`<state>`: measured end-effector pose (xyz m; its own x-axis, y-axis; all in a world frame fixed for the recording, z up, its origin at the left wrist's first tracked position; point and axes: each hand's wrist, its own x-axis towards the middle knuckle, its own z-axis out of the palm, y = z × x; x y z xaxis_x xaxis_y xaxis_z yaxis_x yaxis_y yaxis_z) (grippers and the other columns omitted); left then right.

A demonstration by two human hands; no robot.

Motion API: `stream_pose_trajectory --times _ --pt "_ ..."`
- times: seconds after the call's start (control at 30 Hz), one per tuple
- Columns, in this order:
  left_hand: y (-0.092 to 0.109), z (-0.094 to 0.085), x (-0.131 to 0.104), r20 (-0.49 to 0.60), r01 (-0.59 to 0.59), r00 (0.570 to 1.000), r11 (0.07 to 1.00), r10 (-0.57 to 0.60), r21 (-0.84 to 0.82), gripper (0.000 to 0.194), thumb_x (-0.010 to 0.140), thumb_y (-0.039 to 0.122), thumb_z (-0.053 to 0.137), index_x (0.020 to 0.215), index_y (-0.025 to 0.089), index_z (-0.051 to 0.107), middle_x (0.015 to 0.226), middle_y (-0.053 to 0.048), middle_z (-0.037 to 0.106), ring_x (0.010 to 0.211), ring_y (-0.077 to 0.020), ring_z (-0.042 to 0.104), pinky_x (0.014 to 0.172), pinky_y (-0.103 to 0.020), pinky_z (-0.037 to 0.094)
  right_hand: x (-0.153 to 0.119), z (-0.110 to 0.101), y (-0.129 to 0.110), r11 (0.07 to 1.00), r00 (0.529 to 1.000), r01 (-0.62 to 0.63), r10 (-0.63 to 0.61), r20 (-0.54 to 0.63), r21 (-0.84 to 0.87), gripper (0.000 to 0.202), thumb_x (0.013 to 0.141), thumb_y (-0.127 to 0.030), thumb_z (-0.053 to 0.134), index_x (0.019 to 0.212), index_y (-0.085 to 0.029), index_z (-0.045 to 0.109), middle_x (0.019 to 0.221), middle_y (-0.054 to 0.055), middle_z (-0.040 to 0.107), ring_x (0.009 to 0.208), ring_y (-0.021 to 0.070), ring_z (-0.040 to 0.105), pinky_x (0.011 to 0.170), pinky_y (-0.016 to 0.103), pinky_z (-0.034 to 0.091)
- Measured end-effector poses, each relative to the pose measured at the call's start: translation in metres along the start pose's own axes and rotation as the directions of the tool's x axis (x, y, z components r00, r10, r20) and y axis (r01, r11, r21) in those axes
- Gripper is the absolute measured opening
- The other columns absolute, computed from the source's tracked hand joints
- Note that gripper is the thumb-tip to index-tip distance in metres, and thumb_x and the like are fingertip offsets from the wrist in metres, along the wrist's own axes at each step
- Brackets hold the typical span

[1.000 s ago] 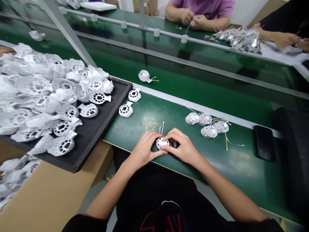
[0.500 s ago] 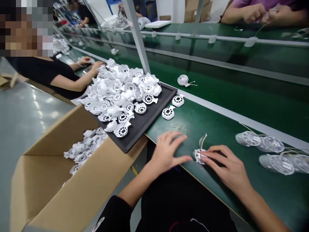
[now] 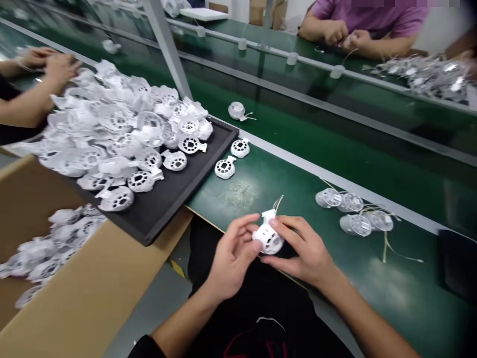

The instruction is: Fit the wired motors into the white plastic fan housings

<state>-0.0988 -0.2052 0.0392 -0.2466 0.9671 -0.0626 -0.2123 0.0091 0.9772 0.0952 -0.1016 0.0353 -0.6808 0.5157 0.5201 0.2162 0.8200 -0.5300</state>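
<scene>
Just past the table's near edge, a round white plastic housing with slots and a short tab is held between my hands. My left hand grips its left side between thumb and curled fingers. My right hand has its fingers on the tab and right side, thumb below. Thin pale wires stick up behind the tab; the part they come from is mostly hidden. Two similar white housings, a nearer one and a farther one, lie on the green table beside the black tray.
White housings are heaped on the tray, and more fill a cardboard box below. Several clear cups with wires stand at right, near a dark object. A metal post rises behind. Co-workers' hands are at left and across.
My left hand has closed on a white housing now between both hands. My right hand has brought the wired round part to it. The view has swung right.
</scene>
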Motion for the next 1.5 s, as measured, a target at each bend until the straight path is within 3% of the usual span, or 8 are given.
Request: stream_pose_trajectory --times 0.13,0.27,0.43,0.67,1.1,1.23,1.37,1.5 --pt "-0.008 0.026 0.014 0.166 0.165 0.977 0.962 -0.130 -0.216 0.052 0.101 0.035 0.065 0.150 0.028 0.050 0.109 -0.006 0.065 0.088 -0.0161 0.068 0.078 -0.030 0.059 0.005 -0.014 -0.012 0.981 0.980 -0.193 0.192 0.044 0.010 0.071 0.083 -0.040 0.087 0.145 -0.031 0.054 0.126 0.011 0.066 0.112 0.0309 0.067 0.094 0.048 0.060" --pt "-0.017 0.007 0.028 0.120 0.009 0.993 0.997 -0.019 0.083 0.054 0.104 0.031 0.053 0.155 0.028 0.039 0.114 -0.008 0.064 0.100 -0.0212 0.068 0.091 -0.042 0.060 0.010 -0.022 -0.016 0.888 0.883 -0.455 0.440 0.161 0.072 0.050 0.087 -0.035 0.079 0.132 -0.030 0.058 0.121 0.009 0.065 0.106 0.0285 0.068 0.090 0.044 0.060" --pt "-0.029 -0.010 0.042 0.360 -0.402 0.913 0.587 0.193 0.703 0.089 0.087 0.025 0.071 0.163 0.030 0.025 0.139 -0.012 0.059 0.133 -0.0351 0.048 0.116 -0.060 0.037 0.005 -0.007 0.002 0.834 0.829 -0.551 0.544 0.127 0.029 0.053 0.081 -0.048 0.086 0.123 -0.028 0.062 0.113 0.007 0.063 0.102 0.0272 0.067 0.086 0.042 0.059" --pt "-0.051 -0.009 0.051 0.424 -0.454 0.890 0.397 0.167 0.798 0.106 0.091 0.038 0.073 0.169 0.025 0.002 0.133 -0.011 0.069 0.123 -0.0349 0.057 0.112 -0.056 0.035 -0.004 0.008 0.014 0.867 0.860 -0.495 0.480 0.175 0.053 0.055 0.082 -0.053 0.085 0.126 -0.028 0.064 0.113 0.007 0.061 0.101 0.0255 0.066 0.089 0.042 0.058" --pt "-0.048 -0.007 0.051 0.419 -0.443 0.894 0.441 0.156 0.781 0.108 0.083 0.027 0.077 0.168 0.022 0.011 0.135 -0.011 0.067 0.131 -0.0343 0.056 0.121 -0.059 0.034 -0.004 0.007 0.024 0.900 0.877 -0.434 0.431 0.210 -0.034 0.052 0.087 -0.053 0.081 0.130 -0.030 0.065 0.123 0.008 0.073 0.116 0.0315 0.063 0.098 0.051 0.053" --pt "-0.028 -0.014 0.057 0.472 -0.399 0.879 0.648 0.069 0.649 0.065 0.090 0.031 0.071 0.152 0.028 0.051 0.137 -0.009 0.066 0.131 -0.0311 0.058 0.116 -0.054 0.045 -0.003 0.006 0.021 0.907 0.883 -0.416 0.419 0.213 -0.061 0.052 0.089 -0.056 0.078 0.132 -0.030 0.065 0.125 0.007 0.074 0.114 0.0301 0.064 0.095 0.048 0.053" --pt "-0.006 -0.003 0.074 0.309 -0.092 0.947 0.841 -0.093 0.533 0.030 0.100 0.042 0.064 0.124 0.027 0.072 0.121 -0.006 0.075 0.114 -0.0268 0.071 0.103 -0.048 0.056 -0.001 0.000 0.016 0.934 0.930 -0.353 0.356 0.086 -0.056 0.054 0.087 -0.057 0.079 0.131 -0.028 0.065 0.125 0.007 0.073 0.114 0.0283 0.064 0.096 0.045 0.052" --pt "-0.001 0.030 0.117 0.517 -0.042 0.838 0.924 -0.174 0.379 0.039 0.101 0.046 0.061 0.130 0.022 0.067 0.121 -0.009 0.077 0.109 -0.0257 0.074 0.097 -0.042 0.059 -0.003 -0.028 0.029 0.937 0.948 -0.318 0.311 -0.068 -0.145 0.056 0.091 -0.055 0.075 0.139 -0.029 0.061 0.132 0.007 0.071 0.119 0.0281 0.061 0.104 0.048 0.048"
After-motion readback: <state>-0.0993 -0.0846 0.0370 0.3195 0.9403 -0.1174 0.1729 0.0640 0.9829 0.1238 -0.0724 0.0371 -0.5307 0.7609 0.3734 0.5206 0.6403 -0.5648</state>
